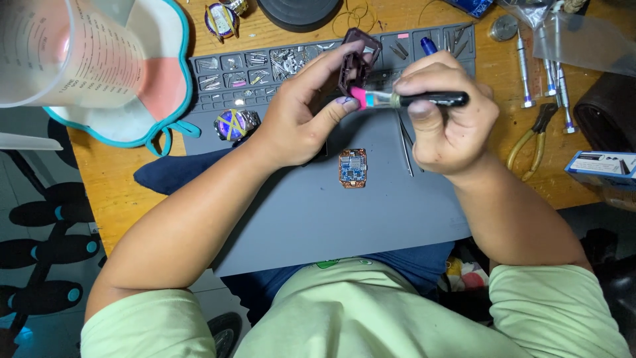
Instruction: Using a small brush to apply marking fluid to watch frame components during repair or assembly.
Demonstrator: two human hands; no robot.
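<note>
The dark watch case (358,59) sits pinched in your left hand (301,116), raised above the grey work mat (318,212). Your right hand (447,126) grips a black-handled brush (424,100), its pink tip touching the case's lower edge. A small circuit board (353,168) lies on the mat just below and between both hands. Yellow-handled pliers (533,139) rest on the tabletop (112,185), beside your right hand.

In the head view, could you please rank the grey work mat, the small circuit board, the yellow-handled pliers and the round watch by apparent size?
1. Grey work mat
2. Yellow-handled pliers
3. Round watch and small circuit board: these look about alike, so no ranking between them.
</note>
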